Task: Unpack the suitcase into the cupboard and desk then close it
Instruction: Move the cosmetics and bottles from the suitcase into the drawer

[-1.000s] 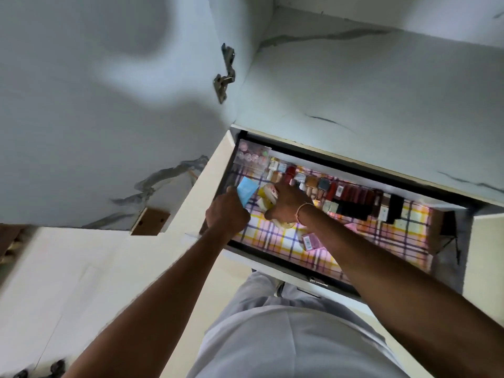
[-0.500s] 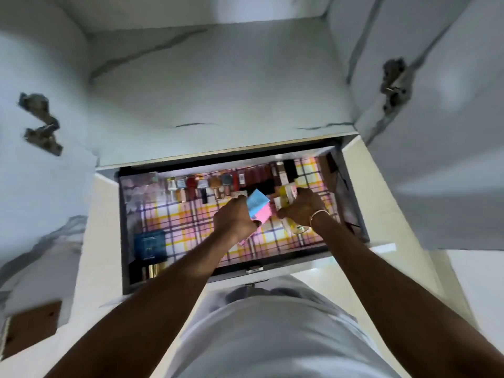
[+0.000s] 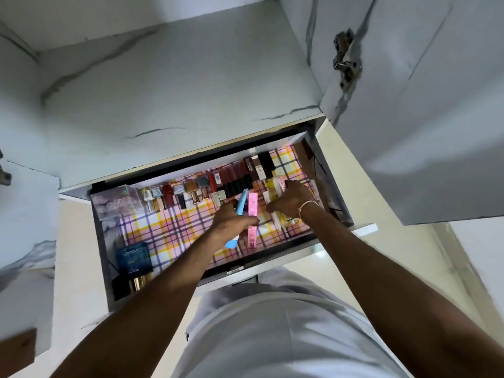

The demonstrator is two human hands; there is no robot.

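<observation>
While both arms reach down into an open drawer (image 3: pixel 107 268), the camera looks almost straight down past a pale grey garment. White marble-patterned cupboard panels (image 3: pixel 177 85) with grey veins rise behind the drawer, and a cupboard door (image 3: pixel 425 105) with a metal hinge (image 3: pixel 346 61) stands open on the right. A pink, yellow and purple checked liner (image 3: pixel 174 227) covers the drawer floor. Along its far edge stands a row of small cosmetic bottles and dark red tubes (image 3: pixel 218 184), with a clear box (image 3: pixel 117 203) at the left end and a dark blue box (image 3: pixel 132 257) near the front left corner. The left hand (image 3: pixel 231 222) has its fingers wrapped around a blue item (image 3: pixel 241 205) and a long pink box (image 3: pixel 252 222). The right hand (image 3: pixel 290 199), a bangle at the wrist, has fingers curled onto pale yellow and white containers (image 3: pixel 272 196) at the right end. Cream floor shows beside the drawer.
</observation>
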